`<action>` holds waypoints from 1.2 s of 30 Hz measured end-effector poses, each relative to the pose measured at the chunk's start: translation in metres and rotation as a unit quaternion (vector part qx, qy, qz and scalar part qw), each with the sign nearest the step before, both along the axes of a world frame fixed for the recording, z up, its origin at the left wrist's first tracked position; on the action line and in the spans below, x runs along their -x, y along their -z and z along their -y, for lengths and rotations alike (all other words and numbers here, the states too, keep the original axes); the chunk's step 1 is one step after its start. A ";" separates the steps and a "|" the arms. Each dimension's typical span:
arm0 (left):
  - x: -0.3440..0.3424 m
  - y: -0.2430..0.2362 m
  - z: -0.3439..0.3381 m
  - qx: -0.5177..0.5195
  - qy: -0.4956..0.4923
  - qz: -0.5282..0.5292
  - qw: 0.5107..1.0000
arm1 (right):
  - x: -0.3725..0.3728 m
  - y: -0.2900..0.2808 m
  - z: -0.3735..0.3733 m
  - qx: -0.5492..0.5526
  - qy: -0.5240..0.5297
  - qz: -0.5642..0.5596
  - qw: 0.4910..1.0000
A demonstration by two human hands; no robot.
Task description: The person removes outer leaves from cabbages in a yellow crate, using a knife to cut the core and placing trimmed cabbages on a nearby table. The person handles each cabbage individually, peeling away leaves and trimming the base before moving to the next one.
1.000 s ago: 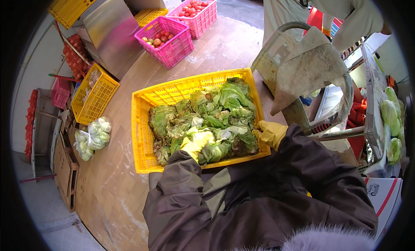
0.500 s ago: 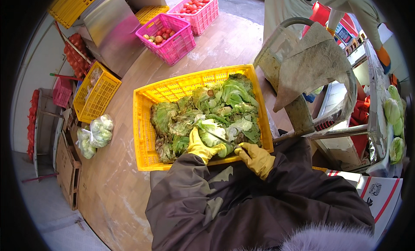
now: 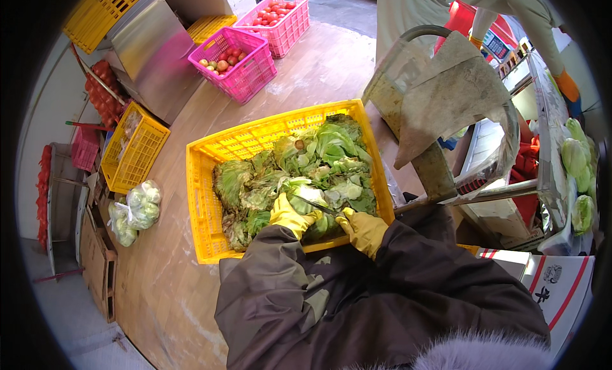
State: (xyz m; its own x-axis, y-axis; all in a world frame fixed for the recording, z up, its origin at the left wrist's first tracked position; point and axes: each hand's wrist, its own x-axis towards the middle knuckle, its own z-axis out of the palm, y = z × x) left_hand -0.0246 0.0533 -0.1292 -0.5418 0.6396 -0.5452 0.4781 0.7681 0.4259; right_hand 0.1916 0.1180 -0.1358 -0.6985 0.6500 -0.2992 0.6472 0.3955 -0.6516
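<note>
My left hand [image 3: 290,216], in a yellow glove, is closed on the left side of a pale green head of lettuce [image 3: 305,194]. In my right hand [image 3: 364,232], gloved the same way, is a knife [image 3: 317,205], its dark blade lying across the lettuce toward my left hand. Both hands are over the near edge of a yellow plastic crate [image 3: 193,207]. Wilted, browning lettuce leaves [image 3: 245,180] fill the crate around the held head. My fingers and glove hide the knife's handle and part of the lettuce.
Pink crates [image 3: 252,73] of tomatoes stand beyond. Bagged green vegetables [image 3: 144,204] lie on the wooden floor, left, near another yellow crate [image 3: 136,147]. A worn chair [image 3: 440,169] draped with cloth stands right. Farther right, a person's gloved hand [image 3: 566,86] hangs beside cabbages [image 3: 575,161].
The view has shifted a little, so the crate sits lower and farther left. The knife blade now lies lower across the lettuce. Both hands keep their holds.
</note>
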 end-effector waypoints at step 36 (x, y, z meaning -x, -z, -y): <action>0.004 0.018 0.030 -0.154 -0.185 0.186 0.952 | -0.024 -0.029 -0.065 0.098 0.018 0.091 0.991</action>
State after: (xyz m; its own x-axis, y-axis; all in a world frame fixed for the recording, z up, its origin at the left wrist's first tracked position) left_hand -0.0283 0.0236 -0.1476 -0.5677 0.6031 -0.5603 -0.0294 0.6653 0.7460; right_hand 0.2156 0.1833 -0.1067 -0.5984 0.5900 -0.5420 0.7729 0.2469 -0.5846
